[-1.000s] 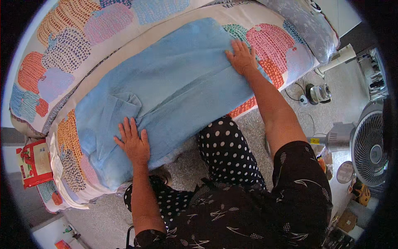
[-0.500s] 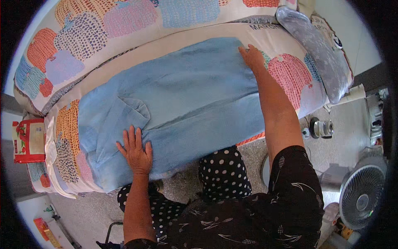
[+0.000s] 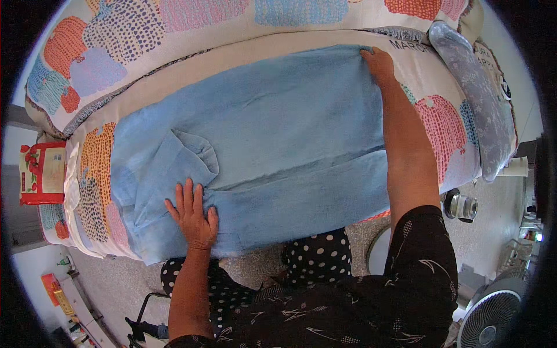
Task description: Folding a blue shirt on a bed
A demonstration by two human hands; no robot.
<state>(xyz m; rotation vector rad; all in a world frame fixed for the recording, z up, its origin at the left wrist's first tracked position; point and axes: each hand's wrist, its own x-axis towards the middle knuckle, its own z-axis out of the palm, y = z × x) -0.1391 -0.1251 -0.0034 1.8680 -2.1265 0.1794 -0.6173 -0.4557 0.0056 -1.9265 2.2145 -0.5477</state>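
Note:
A light blue denim garment (image 3: pixel 290 110) lies spread lengthwise over the patterned sofa cover in front of me. Toward its left end a sleeve-like piece (image 3: pixel 194 153) is folded back on top, and a long crease runs rightward from it. My left hand (image 3: pixel 196 217) rests flat on the near left part, just below that folded piece, fingers stretched out. At the far right corner of the garment, my right hand (image 3: pixel 380 64) has its fingers closed on the edge; the thumb side is partly hidden.
A grey patterned cushion (image 3: pixel 476 98) leans at the sofa's right end. On the left arm sits a red and white packet (image 3: pixel 43 174). A fan (image 3: pixel 490 325) and a glass pot (image 3: pixel 461 206) stand on the floor at right. My knees (image 3: pixel 319 255) are close to the sofa's front.
My right hand has moved up to the garment's far right corner and closed on it. The fabric looks smoother. My left hand stays flat; the whole view has shifted a little.

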